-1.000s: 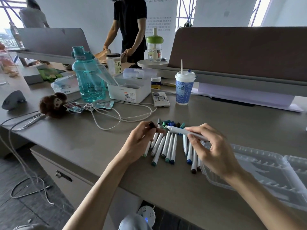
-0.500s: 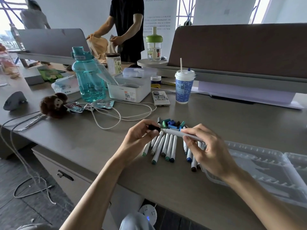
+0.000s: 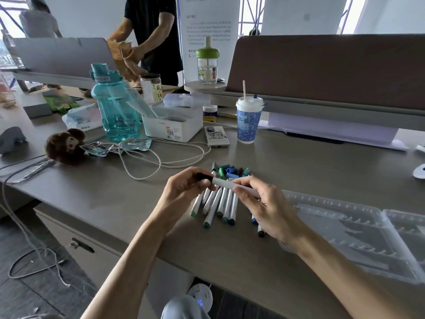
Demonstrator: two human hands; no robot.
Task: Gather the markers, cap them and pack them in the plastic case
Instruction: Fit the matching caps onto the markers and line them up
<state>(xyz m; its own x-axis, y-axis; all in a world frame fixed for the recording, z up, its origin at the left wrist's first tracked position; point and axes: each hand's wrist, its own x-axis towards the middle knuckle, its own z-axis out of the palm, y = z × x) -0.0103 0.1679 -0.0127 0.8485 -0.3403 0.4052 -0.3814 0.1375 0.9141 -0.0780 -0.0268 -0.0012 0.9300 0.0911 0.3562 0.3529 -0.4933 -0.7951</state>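
The left hand [image 3: 186, 187] pinches a black cap [image 3: 203, 176] onto the marker [image 3: 224, 183] gripped by the right hand [image 3: 259, 201], just left of the case [image 3: 345, 226]. Pushed crooked, the cap could slip off.

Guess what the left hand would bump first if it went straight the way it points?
Probably the marker that the right hand holds. The left hand pinches a black cap right at its end.

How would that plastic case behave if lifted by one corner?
Probably light and bendy: the case looks like thin clear plastic. It lies open in two halves, so one would likely sag. It looks empty, so a push should slide it.
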